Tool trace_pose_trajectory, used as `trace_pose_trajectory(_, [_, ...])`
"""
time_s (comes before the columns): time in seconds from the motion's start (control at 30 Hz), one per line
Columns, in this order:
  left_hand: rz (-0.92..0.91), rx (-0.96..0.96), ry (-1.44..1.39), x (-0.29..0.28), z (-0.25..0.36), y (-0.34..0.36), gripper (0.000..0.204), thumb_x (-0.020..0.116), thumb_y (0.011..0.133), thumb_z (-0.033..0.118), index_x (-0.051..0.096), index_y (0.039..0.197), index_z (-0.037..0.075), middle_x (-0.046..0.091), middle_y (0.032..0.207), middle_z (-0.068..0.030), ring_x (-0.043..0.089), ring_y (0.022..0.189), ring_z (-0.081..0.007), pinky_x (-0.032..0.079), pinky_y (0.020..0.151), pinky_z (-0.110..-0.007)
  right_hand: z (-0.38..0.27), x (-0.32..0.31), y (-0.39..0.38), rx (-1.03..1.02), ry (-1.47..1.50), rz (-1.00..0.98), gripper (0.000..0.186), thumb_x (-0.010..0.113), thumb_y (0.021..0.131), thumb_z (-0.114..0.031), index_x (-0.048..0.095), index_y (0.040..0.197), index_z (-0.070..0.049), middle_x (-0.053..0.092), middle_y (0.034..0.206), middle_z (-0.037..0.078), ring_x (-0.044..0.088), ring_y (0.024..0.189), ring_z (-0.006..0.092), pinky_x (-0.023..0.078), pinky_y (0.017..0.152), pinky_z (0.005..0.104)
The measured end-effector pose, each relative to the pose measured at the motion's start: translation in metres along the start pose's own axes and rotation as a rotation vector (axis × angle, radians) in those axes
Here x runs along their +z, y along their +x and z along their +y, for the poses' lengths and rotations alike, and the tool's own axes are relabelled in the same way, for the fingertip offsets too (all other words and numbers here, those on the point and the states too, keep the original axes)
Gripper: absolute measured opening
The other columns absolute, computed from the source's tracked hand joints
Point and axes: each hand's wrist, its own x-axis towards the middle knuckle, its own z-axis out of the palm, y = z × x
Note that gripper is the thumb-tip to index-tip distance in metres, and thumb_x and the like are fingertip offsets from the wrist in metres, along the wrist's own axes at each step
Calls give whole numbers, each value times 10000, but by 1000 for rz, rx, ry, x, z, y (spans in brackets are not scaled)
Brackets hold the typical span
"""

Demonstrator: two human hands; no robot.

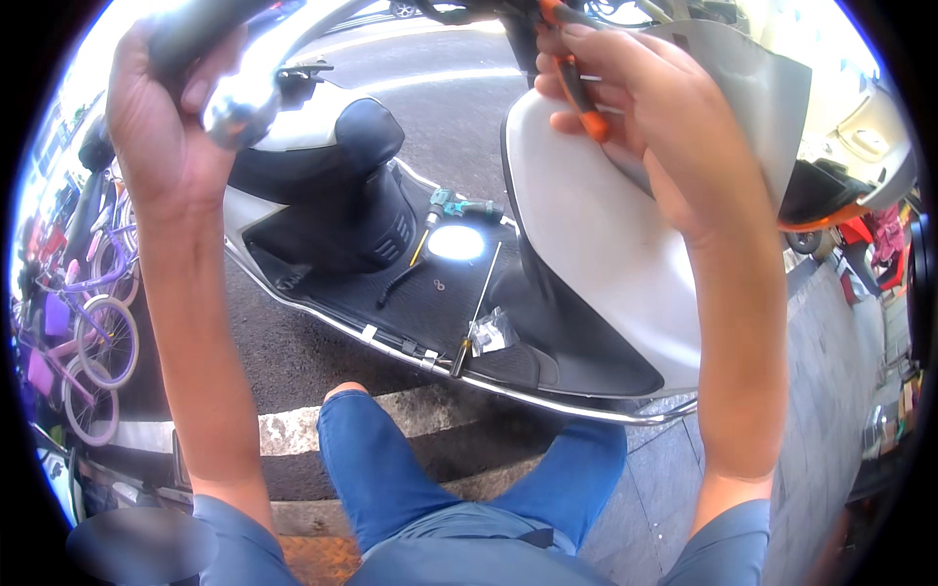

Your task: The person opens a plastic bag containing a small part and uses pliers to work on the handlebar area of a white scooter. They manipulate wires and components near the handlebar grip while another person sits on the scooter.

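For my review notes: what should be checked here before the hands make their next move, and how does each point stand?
1. Right hand has hold of the orange-and-black hand tool: ok, fingers around it.
2. That tool's working end is in plain sight: not ok, it is lost among the parts at the upper edge.
3. Left hand has hold of the dark cylinder: ok, wrapped around it.
4. Loose tools are off the scooter footboard: not ok, a teal power drill and a long screwdriver lie there.
5. Contents of the clear plastic bag are all accounted for: cannot tell.
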Motion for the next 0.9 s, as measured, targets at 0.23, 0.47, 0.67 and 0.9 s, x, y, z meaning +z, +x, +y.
trace_pose_trajectory(0.23, [820,-506,-133,71,5,31,333,601,948,290,648,1049,-24,631,757,-35,506,445,-55,491,406,-215,-32,-4,-2,-383,-897,-103,139,681,860,-139,654,975,-66,649,973,80,649,863,229,535,753,375])
trace_pose_trajectory(0.47, [384,-135,-68,22,-2,0,262,584,969,262,633,1054,19,718,1005,-107,414,413,-21,310,325,-177,-60,17,-14,-301,-1225,-66,107,558,905,-44,637,968,-10,581,891,93,634,799,182,556,708,305])
trace_pose_trajectory(0.67, [335,-32,-139,23,-9,-3,233,580,973,253,621,1020,29,726,1036,-107,400,405,-24,286,321,-179,-86,36,-7,-192,-1352,-238,178,509,953,-106,632,957,23,572,831,107,623,784,182,560,716,292])
trace_pose_trajectory(0.9, [337,-34,-126,18,-10,1,216,579,974,243,616,1013,34,727,1040,-102,401,406,-24,281,322,-179,-86,64,11,243,-822,185,282,531,958,-258,654,945,-4,626,884,81,601,790,196,551,727,348])
